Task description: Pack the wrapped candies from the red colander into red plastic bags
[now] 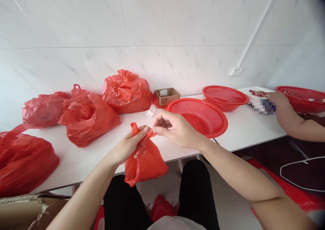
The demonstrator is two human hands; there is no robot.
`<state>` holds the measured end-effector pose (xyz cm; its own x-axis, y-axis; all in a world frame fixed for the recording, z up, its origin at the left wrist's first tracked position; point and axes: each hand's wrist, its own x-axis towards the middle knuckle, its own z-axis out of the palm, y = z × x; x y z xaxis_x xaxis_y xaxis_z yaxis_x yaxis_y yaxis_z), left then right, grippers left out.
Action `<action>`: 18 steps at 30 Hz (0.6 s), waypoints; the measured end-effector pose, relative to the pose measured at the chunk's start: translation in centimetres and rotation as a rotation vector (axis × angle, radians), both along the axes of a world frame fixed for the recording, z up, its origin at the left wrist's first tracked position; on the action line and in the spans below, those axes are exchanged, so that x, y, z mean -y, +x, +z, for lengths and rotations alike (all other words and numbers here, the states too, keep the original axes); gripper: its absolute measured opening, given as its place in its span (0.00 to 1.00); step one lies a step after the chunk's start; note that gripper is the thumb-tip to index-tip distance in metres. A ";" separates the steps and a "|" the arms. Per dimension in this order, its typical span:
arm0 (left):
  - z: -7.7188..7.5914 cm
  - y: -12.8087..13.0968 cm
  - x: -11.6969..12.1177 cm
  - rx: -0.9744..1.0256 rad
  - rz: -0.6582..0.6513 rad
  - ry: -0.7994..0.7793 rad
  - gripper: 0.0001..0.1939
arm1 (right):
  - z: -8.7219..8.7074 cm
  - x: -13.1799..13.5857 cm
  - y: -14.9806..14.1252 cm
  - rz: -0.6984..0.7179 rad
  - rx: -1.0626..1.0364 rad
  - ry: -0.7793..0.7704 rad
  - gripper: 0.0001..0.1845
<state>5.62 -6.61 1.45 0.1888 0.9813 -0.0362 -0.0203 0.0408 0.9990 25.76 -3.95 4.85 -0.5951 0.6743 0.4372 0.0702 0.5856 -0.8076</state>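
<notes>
Head view: left hand [130, 144] and right hand [176, 128] at the gathered top of a small red plastic bag [149, 164]
The left hand is closed around the bag's neck, thumb pressed along its top; the right hand pinches a twisted handle between thumb and forefinger, its other fingers loosely curled. The bag hangs at the front edge of the white table [101, 162], partly over the person's lap. Just beyond the right hand sits a red plastic colander [221, 123], with an SF-marked cardboard box [164, 102] behind it and larger red bags [98, 121] to the left. Far right, a co-worker's hand [278, 99] is near a blurred patch; what it holds, if anything, is hard to tell
</notes>
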 end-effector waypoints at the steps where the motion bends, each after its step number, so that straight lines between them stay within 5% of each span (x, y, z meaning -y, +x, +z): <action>1: 0.2 -0.1 0.0 -0.032 -0.001 0.009 0.15 | 0.1 0.5 -0.1 0.004 -0.045 -0.006 0.06; 7: 1.8 -1.5 0.2 -0.209 -0.064 0.107 0.17 | -0.5 2.7 -0.9 0.137 -0.163 0.068 0.04; 11: 2.2 -2.2 0.4 -0.287 -0.118 0.146 0.10 | -2.2 1.8 -1.4 0.043 -0.279 0.093 0.06; 14: 2.2 -2.3 0.5 -0.382 -0.202 0.249 0.06 | -3.6 0.5 -2.0 -0.043 -0.234 0.000 0.11; 18: 1.9 -2.2 0.4 -0.457 -0.257 0.365 0.10 | -5.3 -0.8 -2.8 0.021 -0.051 -0.188 0.15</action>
<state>3.44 -7.03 3.32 0.4649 0.8709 0.1595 0.3759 -0.3573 0.8550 23.01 -3.12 -0.45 -0.5902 0.7349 0.3342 0.0159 0.4245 -0.9053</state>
